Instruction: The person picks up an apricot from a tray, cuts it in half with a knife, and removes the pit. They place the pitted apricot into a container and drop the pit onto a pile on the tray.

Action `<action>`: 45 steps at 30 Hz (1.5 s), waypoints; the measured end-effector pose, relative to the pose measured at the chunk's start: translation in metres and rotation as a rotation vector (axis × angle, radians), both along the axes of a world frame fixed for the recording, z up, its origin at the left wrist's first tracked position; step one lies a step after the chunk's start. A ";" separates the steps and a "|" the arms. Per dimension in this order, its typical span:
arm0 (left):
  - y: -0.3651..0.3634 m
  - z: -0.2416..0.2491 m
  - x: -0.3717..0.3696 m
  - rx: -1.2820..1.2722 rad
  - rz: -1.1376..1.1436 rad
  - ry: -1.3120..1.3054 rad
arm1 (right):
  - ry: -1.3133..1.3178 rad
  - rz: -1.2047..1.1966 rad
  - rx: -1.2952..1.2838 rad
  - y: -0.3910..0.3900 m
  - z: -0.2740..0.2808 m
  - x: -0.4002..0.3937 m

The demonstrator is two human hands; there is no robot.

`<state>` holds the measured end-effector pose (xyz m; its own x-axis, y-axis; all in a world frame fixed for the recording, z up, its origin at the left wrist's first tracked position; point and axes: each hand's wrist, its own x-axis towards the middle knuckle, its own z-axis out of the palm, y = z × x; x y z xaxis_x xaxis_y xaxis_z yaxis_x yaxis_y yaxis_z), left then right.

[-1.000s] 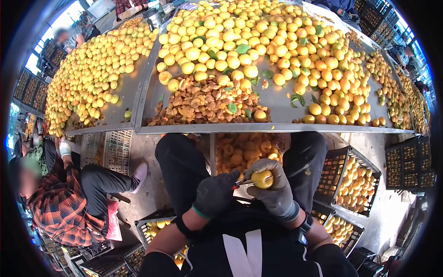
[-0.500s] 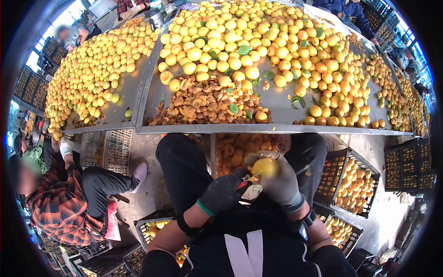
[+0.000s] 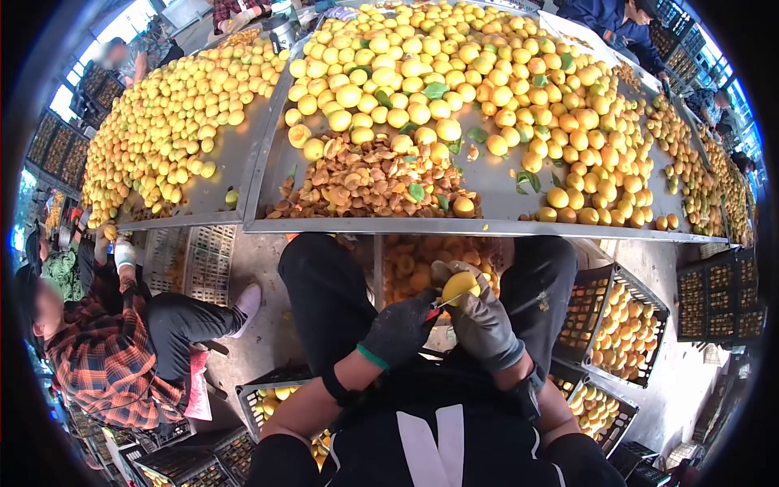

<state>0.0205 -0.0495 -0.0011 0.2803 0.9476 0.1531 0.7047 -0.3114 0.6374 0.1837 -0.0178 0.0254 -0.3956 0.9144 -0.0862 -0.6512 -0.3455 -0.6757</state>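
My left hand [image 3: 398, 329], in a dark glove with a green cuff, is closed around a small knife with a red handle [image 3: 432, 313]. The knife's thin blade reaches the lower edge of a yellow apricot [image 3: 461, 285]. In a grey glove, my right hand [image 3: 484, 323] grips that apricot, its fingers wrapped around the far side and below. Both hands are close together above my lap. Beneath and beyond them, between my knees, a crate of orange apricot pieces [image 3: 406, 264] is partly hidden by the hands.
A metal table [image 3: 503, 225] spans the front, bearing heaped apricots [image 3: 422, 65] and a pile of brown pits or scraps [image 3: 365, 180]. Crates of apricots [image 3: 625, 325] stand at my right. A person in a plaid shirt [image 3: 114, 365] sits at the left; others work around the tables.
My right hand has turned the apricot, which now shows a narrower side, tilted up to the right. The knife stays against it. The whole view has shifted slightly.
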 end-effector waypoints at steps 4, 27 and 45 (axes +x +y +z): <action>-0.002 -0.003 0.001 0.049 -0.005 -0.055 | -0.239 0.050 0.049 0.004 -0.017 0.015; -0.009 0.003 0.007 -0.279 0.125 -0.047 | -0.447 -0.007 0.113 0.007 -0.013 0.013; 0.015 0.050 -0.003 -0.314 0.152 -0.480 | 0.137 0.244 -0.182 -0.008 0.008 0.023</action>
<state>0.0180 -0.0347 0.0488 0.1064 0.9922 -0.0649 0.3370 0.0254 0.9412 0.2065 -0.0257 0.0336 -0.6205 0.7655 -0.1703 -0.6146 -0.6095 -0.5007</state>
